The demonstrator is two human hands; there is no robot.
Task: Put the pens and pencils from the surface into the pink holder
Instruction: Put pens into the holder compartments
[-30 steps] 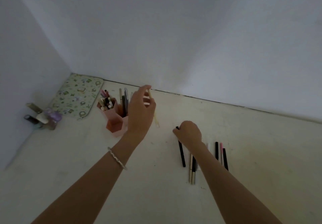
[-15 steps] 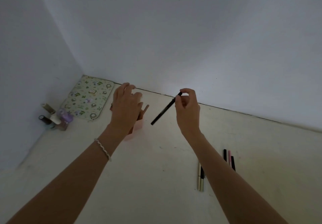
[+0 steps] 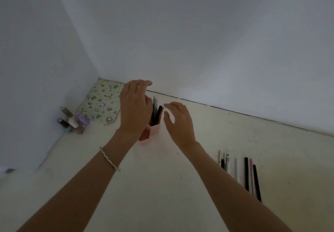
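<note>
The pink holder [image 3: 152, 132] stands on the pale surface near the back wall, partly hidden behind my left hand [image 3: 134, 108]. Several pens and pencils stick up from it, a black pen [image 3: 159, 113] among them. My left hand hovers over the holder's left side with fingers spread and nothing in it. Just right of the holder, my right hand [image 3: 178, 121] is open, fingers apart and empty. A row of several pens and pencils [image 3: 240, 172] lies on the surface to the right, black, white and pink ones.
A floral patterned pouch [image 3: 101, 103] lies in the back left corner. Small nail polish bottles [image 3: 74, 121] stand against the left wall. White walls close the left and back sides. A bracelet circles my left wrist.
My right hand carried the black pen over to the holder and let it go; the pen now stands in the holder. My left hand stayed over the holder.
</note>
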